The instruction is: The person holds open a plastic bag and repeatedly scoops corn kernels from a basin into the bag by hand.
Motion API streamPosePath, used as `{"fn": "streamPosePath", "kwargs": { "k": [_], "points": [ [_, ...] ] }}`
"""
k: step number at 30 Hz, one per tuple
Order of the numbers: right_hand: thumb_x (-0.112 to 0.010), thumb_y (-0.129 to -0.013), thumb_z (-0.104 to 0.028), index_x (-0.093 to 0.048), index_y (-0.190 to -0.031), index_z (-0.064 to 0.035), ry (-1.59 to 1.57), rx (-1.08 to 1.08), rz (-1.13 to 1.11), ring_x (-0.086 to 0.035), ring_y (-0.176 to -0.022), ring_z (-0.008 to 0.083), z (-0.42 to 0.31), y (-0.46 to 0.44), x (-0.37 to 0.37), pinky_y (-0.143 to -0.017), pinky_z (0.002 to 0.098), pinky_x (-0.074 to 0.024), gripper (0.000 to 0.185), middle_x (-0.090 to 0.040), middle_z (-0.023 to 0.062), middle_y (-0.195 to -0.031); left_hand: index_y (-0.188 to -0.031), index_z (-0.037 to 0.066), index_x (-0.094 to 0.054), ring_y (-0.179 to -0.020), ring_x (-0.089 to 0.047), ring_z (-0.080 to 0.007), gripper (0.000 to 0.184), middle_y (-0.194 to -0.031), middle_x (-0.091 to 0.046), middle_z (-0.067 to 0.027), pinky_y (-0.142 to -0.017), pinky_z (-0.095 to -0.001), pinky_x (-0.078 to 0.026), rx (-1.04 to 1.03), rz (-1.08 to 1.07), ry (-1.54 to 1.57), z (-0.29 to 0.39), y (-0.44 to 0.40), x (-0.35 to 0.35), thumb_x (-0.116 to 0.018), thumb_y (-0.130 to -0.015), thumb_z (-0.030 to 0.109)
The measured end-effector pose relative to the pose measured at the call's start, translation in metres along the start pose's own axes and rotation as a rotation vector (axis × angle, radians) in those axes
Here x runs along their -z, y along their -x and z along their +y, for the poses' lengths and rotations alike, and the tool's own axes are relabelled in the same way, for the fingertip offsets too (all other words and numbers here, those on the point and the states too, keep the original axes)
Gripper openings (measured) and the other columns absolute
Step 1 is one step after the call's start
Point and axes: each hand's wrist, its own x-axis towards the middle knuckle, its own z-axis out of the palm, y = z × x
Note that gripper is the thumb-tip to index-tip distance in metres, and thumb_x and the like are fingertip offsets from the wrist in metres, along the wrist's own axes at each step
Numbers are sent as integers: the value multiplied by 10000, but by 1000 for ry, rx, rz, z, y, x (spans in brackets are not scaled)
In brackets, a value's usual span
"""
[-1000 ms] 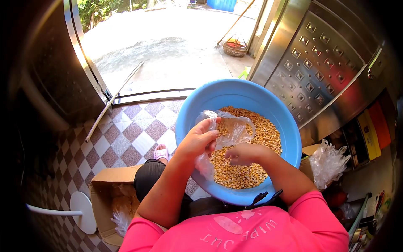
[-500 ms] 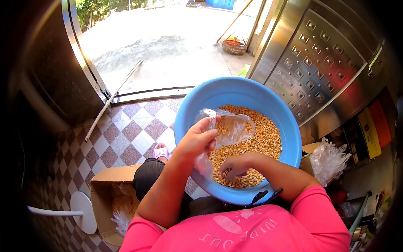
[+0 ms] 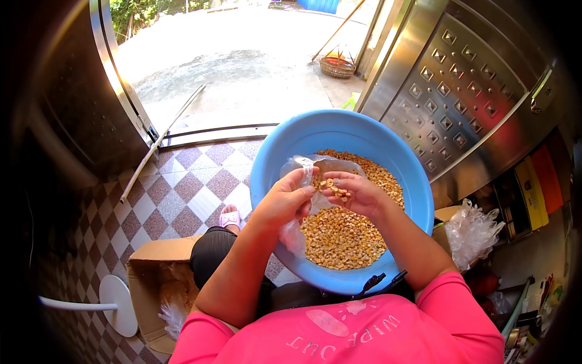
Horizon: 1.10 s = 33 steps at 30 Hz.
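A blue basin (image 3: 276,151) sits in front of me with a bed of yellow corn kernels (image 3: 345,242) in it. My left hand (image 3: 290,197) pinches the edge of a clear plastic bag (image 3: 297,233) over the basin's left part. Beside it, at the bag's mouth, my right hand (image 3: 357,193) is cupped around a small heap of kernels (image 3: 335,190), palm partly up. Part of the bag lies behind my hands, so its contents are hard to make out.
A cardboard box (image 3: 142,291) with plastic inside stands at lower left, near a white round base (image 3: 120,306). Clear plastic bags (image 3: 473,233) bunch at the right. A pole (image 3: 160,142) crosses the door sill. A wicker basket (image 3: 337,67) stands outside.
My right hand has risen from the corn to the bag's mouth and now holds kernels. My left hand keeps its grip on the bag, almost unmoved.
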Motion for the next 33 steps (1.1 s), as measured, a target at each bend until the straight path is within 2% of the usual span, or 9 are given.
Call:
{"fn": "streamPosePath", "kwargs": {
  "k": [1, 8, 10, 13, 16, 21, 27, 30, 33],
  "points": [
    [-575, -874, -83, -451, -1249, -5, -54, 39, -109, -543, -1103, 246, 3, -5, 4, -921, 380, -497, 403, -513, 154, -1180, -1317, 108, -444, -436, -400, -46, 405, -569, -444, 45, -411, -207, -355, -3, -7, -3, 0, 0, 0, -493, -916, 145],
    [-569, -858, -98, -419, -1322, -49, 265, 134, -139, -446, -1212, 256, 16, -21, 12, -961, 407, -457, 490, -399, 119, -1351, -1317, 102, -447, -434, -405, -48, 408, -562, -441, 44, -404, -211, -362, 19, 20, -15, 2, 1, -3, -485, -912, 136],
    [-613, -813, -167, -447, -1310, -56, 1239, 478, 145, -546, -1110, 225, 21, -29, 26, -922, 364, -454, 536, -526, 124, -1253, -1300, 87, -466, -437, -420, -54, 396, -559, -442, 40, -395, -216, -373, 20, -18, 22, 2, 2, -1, -485, -906, 124],
    [-625, -762, -238, -594, -1096, 5, 1475, 283, 443, -636, -880, 271, 12, -25, 33, -773, 385, -491, 415, -645, 178, -957, -1266, 73, -502, -426, -425, -62, 366, -549, -451, 31, -387, -217, -380, 65, -54, -2, 6, 2, -1, -484, -902, 111],
    [-614, -758, -286, -648, -840, 31, 1544, 405, 500, -629, -694, 340, 5, -30, 42, -666, 431, -484, 329, -620, 218, -708, -1197, 53, -547, -408, -417, -67, 308, -537, -459, 23, -381, -215, -374, 59, -112, 53, 0, 0, 6, -488, -899, 104],
    [-608, -761, -293, -641, -795, 37, 1562, 402, 628, -624, -724, 371, -10, -12, 35, -688, 442, -485, 334, -622, 248, -764, -1127, 36, -568, -393, -416, -66, 246, -528, -473, 16, -370, -210, -365, 90, -109, 100, 1, 0, 5, -492, -905, 110],
    [-603, -793, -83, -625, -934, 9, 1356, 825, 297, -639, -754, 249, 0, 6, 0, -688, 362, -501, 169, -648, 164, -830, -1173, 48, -549, -389, -406, -65, 265, -533, -484, 9, -369, -203, -355, 44, -73, 188, 6, 4, 2, -468, -928, 107],
    [-572, -807, -33, -633, -962, -25, 1039, 268, -363, -619, -759, 127, 0, 21, -25, -706, 283, -503, 167, -645, 55, -872, -1246, 69, -505, -395, -393, -62, 316, -538, -476, 9, -375, -203, -358, -90, 0, 183, 2, 2, 2, -452, -936, 106],
    [-560, -817, -55, -636, -968, -29, 1013, -61, -500, -618, -786, 126, 3, 22, -21, -718, 282, -499, 171, -645, 40, -873, -1305, 85, -454, -411, -401, -61, 367, -540, -466, 10, -391, -206, -355, -237, 97, 149, 1, 4, 1, -444, -939, 110]
  ]
}}
